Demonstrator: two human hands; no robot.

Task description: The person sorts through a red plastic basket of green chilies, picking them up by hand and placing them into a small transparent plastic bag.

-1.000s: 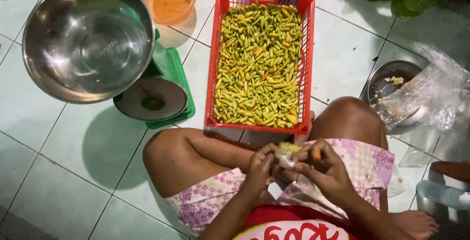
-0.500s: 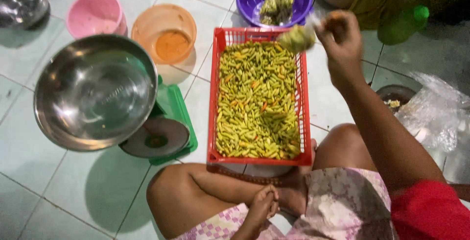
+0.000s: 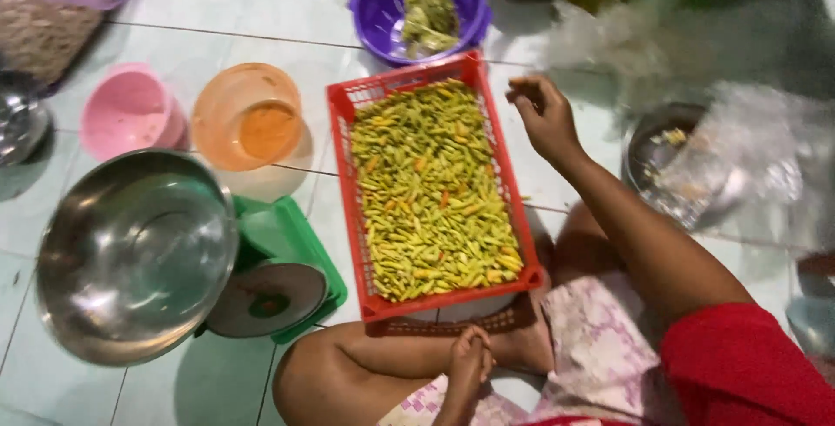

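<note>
Pale green floor tiles (image 3: pixel 217 30) are seen beneath everything. On them, at the left, a large round stainless-steel bowl (image 3: pixel 135 252) is set on top of a green kitchen scale with a round dial (image 3: pixel 270 296). Just beside it, in the middle, a red rectangular plastic crate (image 3: pixel 344 183) is filled with small green, yellow and orange chilli peppers (image 3: pixel 430 191); its near edge is met by the person's bent knee and foot.

Beyond the crate's far end a purple round plastic basin (image 3: pixel 378 9) is placed, with a heap of green stems and a crumpled bit of clear plastic in it. To the left of the crate an orange translucent plastic bowl (image 3: pixel 248 117) and a pink plastic bowl (image 3: pixel 130 113) are set side by side. On the right a smaller round metal dish (image 3: pixel 648 143) is partly covered by a crumpled clear plastic bag (image 3: pixel 748 156).

The right hand (image 3: pixel 544 117) is held over the tiles just beside the crate's far right corner, its grip narrow, fingers curled loosely; whether anything is pinched cannot be told. The left hand (image 3: pixel 470 365) is rested in the lap near the crate's near edge, its grip closed in; what it holds cannot be made out.
</note>
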